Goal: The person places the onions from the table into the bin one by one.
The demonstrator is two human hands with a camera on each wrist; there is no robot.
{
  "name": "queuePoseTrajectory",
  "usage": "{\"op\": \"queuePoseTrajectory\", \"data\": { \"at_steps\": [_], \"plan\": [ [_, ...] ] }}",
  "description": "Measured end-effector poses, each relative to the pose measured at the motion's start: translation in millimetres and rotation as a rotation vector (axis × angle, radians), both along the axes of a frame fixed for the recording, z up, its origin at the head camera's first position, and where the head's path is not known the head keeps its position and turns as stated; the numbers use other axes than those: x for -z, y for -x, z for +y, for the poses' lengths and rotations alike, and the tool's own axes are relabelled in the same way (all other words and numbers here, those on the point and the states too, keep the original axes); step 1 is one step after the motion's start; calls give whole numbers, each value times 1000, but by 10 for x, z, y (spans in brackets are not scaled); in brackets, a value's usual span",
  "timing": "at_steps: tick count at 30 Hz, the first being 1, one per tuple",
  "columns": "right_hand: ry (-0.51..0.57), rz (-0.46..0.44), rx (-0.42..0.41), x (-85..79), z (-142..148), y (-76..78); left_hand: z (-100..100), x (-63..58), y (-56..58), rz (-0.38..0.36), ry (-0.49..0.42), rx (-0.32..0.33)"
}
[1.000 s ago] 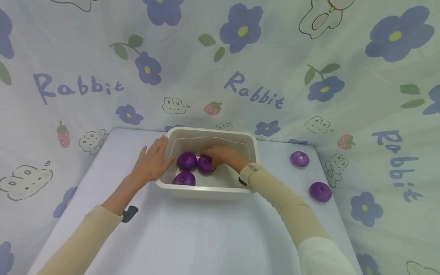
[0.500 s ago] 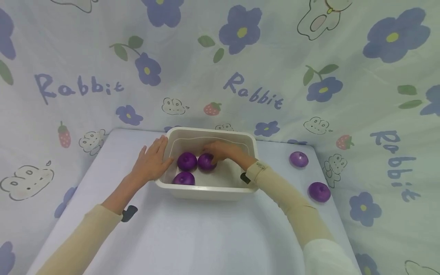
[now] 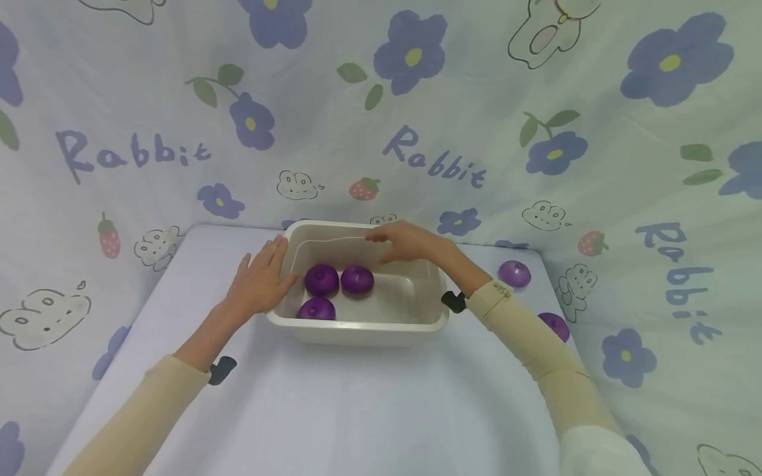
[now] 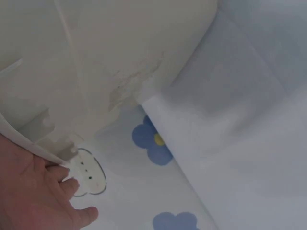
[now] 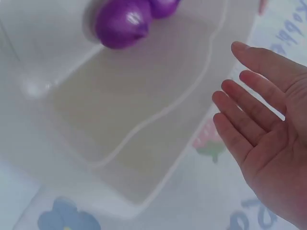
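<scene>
A white plastic bin (image 3: 357, 336) stands at the middle of the table's far part. Three purple onions sit in its left half: one (image 3: 322, 280) at the back left, one (image 3: 357, 281) beside it, one (image 3: 317, 309) at the front left. My left hand (image 3: 257, 281) rests on the bin's left rim with straight fingers; in the left wrist view the hand (image 4: 43, 191) lies by the rim. Over the bin's back right, my right hand (image 3: 407, 241) holds nothing. Its fingers are extended in the right wrist view, where an onion (image 5: 123, 23) lies apart from the hand (image 5: 268, 129).
Two more onions lie on the white table (image 3: 369, 410) right of the bin, one pale (image 3: 514, 274) and one darker (image 3: 554, 326), the latter partly behind the right sleeve (image 3: 524, 337). A printed rabbit curtain (image 3: 333, 119) hangs behind the table and along its sides.
My right hand has let go of the onion beside the back left one and lifted up and to the right out of the bin. The left hand stays at the rim.
</scene>
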State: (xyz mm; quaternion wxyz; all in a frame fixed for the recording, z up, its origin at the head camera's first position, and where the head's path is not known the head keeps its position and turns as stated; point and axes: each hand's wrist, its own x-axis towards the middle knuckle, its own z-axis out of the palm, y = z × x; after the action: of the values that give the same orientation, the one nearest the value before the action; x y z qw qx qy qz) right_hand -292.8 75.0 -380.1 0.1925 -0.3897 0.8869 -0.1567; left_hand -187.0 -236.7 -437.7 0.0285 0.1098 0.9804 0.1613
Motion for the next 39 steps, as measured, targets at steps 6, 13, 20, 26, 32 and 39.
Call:
{"op": "queuePoseTrajectory", "data": {
  "at_steps": [6, 13, 20, 26, 32, 39],
  "plan": [
    [63, -11, 101, -157, 349, -123, -3, 5, 5, 5, 11, 4],
    [96, 27, 206, -199, 907, -319, -2, 18, 20, 6, 11, 5],
    [142, 76, 289, -87, 1555, -553, 0, 17, 29, 10, 2, 5],
    [177, 95, 359, 150, 2128, -737, -1, 17, 29, 2, 2, 6],
    [225, 36, 465, 460, 2658, -910, 2, 13, 38, 3, 6, 11],
    [190, -8, 574, 817, 3107, -1045, 8, 6, 37, 10, 3, 16]
  ]
}}
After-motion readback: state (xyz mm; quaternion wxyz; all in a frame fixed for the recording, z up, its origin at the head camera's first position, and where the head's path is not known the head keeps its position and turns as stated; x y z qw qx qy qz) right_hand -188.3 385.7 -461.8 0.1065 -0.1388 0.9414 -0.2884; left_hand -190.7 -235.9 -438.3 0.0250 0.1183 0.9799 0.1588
